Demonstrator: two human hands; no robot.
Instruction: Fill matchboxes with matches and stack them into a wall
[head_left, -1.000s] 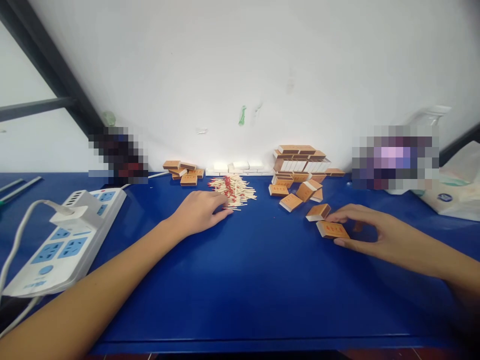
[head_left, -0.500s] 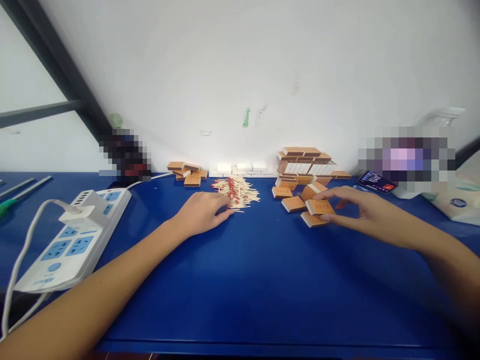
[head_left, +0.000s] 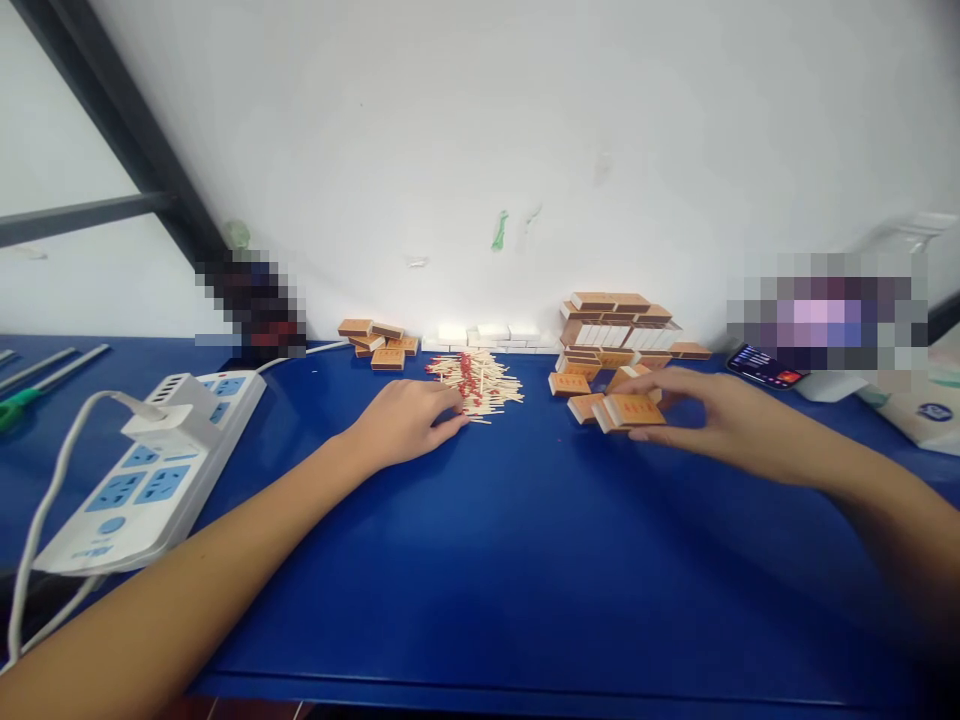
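Note:
My left hand (head_left: 409, 420) lies on the blue table (head_left: 480, 560), fingers curled, its fingertips at the near edge of a heap of red-tipped matches (head_left: 478, 380); whether it pinches any I cannot tell. My right hand (head_left: 694, 410) is closed on an orange matchbox (head_left: 630, 410), thumb below and fingers above, held among loose matchboxes (head_left: 570, 384) in front of a stacked pile of matchboxes (head_left: 615, 325) by the wall.
A white power strip (head_left: 154, 470) with a plugged charger and cable lies at the left. A small group of matchboxes (head_left: 375, 345) and white inner trays (head_left: 487, 335) sit by the wall. A phone (head_left: 761, 365) and a plastic bag (head_left: 926, 410) are at the right.
My right hand has slid its matchbox left and away, from the open table toward the loose matchboxes near the pile. My left hand stays at the matches.

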